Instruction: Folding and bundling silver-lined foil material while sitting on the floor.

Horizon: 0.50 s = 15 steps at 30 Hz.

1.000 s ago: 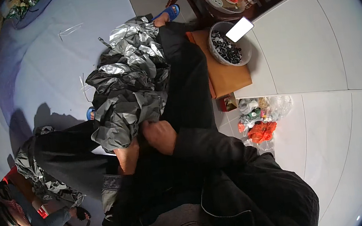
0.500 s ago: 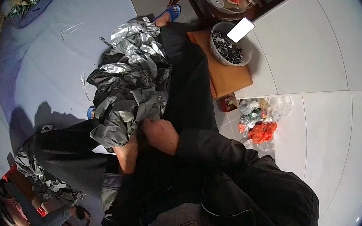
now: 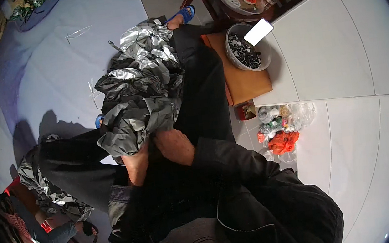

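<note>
A crumpled black and silver sheet [image 3: 139, 79], like a thin coated cloth or garment, lies bunched over my lap and legs. My left hand [image 3: 135, 161] reaches in under its near edge, so the fingers are covered and only the wrist and heel of the hand show. Beside it, my right hand [image 3: 176, 147] is curled closed against the same edge, knuckles up. Its fingertips are tucked out of sight at the sheet, and what they hold is hidden.
On my right, a brown box [image 3: 248, 84] bears a clear tub [image 3: 247, 48] of small black and white pieces, with a phone [image 3: 258, 31] on its rim. Plastic bags [image 3: 283, 142] lie below. At left, a pale cloth [image 3: 54, 65] covers the floor; another person's leg [image 3: 66, 234] shows lower left.
My right hand has turned slightly and its fingers have slipped further out of sight at the sheet's edge. My left hand stays under the sheet, nearly unmoved.
</note>
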Each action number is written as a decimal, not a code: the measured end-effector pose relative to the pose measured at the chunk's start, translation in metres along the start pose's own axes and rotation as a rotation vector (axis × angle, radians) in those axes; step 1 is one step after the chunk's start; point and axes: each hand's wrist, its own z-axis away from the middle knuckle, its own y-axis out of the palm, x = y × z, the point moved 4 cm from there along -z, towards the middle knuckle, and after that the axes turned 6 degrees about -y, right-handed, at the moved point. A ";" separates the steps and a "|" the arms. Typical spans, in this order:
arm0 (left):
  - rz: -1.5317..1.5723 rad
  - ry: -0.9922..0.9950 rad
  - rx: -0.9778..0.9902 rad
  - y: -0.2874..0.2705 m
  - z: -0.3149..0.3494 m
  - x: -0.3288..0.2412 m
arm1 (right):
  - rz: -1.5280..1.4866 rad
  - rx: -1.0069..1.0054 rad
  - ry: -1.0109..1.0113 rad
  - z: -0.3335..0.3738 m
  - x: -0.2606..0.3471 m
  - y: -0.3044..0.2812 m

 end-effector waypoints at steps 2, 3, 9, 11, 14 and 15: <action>0.048 0.027 -0.002 -0.003 -0.002 -0.009 | 0.021 0.079 0.003 0.003 0.005 -0.008; 0.049 0.028 0.001 -0.004 -0.005 -0.015 | 0.042 0.159 0.009 0.007 0.005 -0.012; 0.615 -0.209 0.019 -0.013 -0.014 -0.022 | -0.020 -0.527 -0.003 0.043 -0.025 -0.107; 0.717 -0.267 0.003 -0.012 -0.014 -0.022 | 0.160 -0.720 0.351 0.063 -0.085 -0.143; 0.794 -0.423 -0.006 -0.009 -0.014 -0.019 | 0.442 -0.790 0.570 0.097 -0.182 -0.192; 0.794 -0.423 -0.001 -0.008 -0.015 -0.018 | 0.461 -0.830 0.647 0.112 -0.213 -0.198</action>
